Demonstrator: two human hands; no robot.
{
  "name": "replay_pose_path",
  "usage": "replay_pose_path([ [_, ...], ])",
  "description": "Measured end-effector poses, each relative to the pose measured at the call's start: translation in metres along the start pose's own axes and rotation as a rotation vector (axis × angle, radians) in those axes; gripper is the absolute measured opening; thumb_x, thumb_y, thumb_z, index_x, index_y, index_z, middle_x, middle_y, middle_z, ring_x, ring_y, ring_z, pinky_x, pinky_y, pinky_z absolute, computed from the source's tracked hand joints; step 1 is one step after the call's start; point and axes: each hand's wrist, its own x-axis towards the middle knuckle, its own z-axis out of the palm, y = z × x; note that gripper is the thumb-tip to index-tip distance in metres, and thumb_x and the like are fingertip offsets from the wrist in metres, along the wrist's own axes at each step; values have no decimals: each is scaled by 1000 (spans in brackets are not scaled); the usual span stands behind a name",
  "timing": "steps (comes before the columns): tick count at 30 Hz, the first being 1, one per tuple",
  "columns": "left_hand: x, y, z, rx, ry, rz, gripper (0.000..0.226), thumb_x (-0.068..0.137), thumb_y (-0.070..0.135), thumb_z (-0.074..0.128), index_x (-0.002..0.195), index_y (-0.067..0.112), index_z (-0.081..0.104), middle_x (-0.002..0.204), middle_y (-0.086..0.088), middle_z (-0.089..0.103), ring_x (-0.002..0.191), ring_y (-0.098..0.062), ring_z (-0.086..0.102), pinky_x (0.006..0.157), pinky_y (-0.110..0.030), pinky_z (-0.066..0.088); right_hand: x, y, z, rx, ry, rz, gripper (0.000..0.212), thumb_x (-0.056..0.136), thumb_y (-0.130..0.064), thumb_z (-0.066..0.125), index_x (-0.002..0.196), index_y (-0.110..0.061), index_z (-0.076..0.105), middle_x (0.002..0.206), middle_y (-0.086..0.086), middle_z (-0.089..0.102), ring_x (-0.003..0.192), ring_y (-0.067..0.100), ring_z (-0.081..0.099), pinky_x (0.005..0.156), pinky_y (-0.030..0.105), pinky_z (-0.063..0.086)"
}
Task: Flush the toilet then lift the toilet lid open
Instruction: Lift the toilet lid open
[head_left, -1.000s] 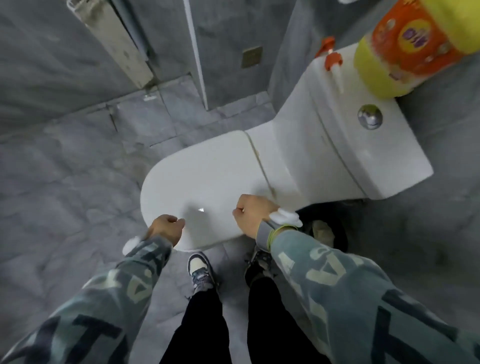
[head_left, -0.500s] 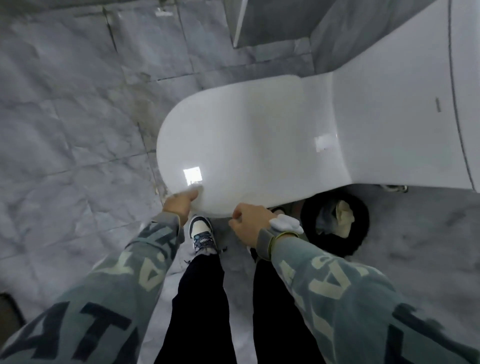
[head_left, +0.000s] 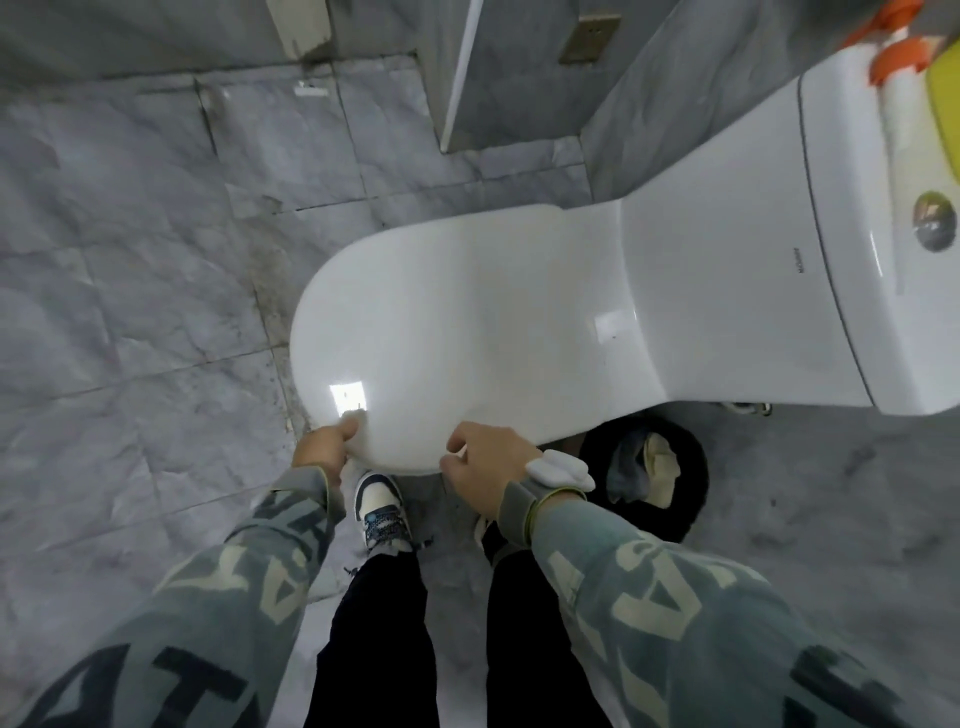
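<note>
The white toilet lid (head_left: 467, 322) lies down over the bowl, which is hidden beneath it. My left hand (head_left: 327, 449) holds the lid's front edge, thumb on top and fingers underneath. My right hand (head_left: 480, 465) is curled around the same front rim a little to the right, with forefinger above and thumb at the edge. The round chrome flush button (head_left: 935, 228) sits on top of the white tank (head_left: 727, 249) at the far right, well away from both hands.
A yellow bottle (head_left: 945, 104) and orange-capped nozzles (head_left: 896, 57) stand on the tank. A black waste bin (head_left: 649, 478) sits on the floor right of my right wrist. My feet stand just under the lid's front. Grey marble floor (head_left: 130, 312) spreads to the left.
Both hands slid from the lid's side to its front edge and closed on the rim. The view swung back, so the tank and flush button show again.
</note>
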Motion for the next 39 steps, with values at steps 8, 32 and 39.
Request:
replay_pose_path([
  [8, -154, 2, 25, 162, 348, 389, 46, 91, 38, 41, 103, 1, 66, 101, -21, 64, 92, -31, 55, 84, -36, 41, -54, -42, -66, 91, 244, -122, 45, 97, -49, 45, 134, -25, 47, 128, 4, 61, 108, 28, 61, 89, 42, 50],
  [32, -372, -26, 266, 846, -256, 925, 45, 93, 20, 45, 138, 25, 51, 144, 1, 53, 131, -24, 50, 111, -38, 37, -173, 163, -289, -891, 793, -65, 29, 92, -17, 46, 113, -10, 64, 145, 11, 38, 116, 36, 41, 84, 45, 39],
  [39, -374, -36, 275, 825, -254, 841, 33, 92, 25, 50, 122, 23, 65, 127, -2, 68, 112, -25, 63, 102, -35, 47, -177, 197, -295, -939, 722, 26, 40, 98, -21, 35, 131, -12, 55, 160, 10, 17, 131, 35, 32, 98, 45, 32],
])
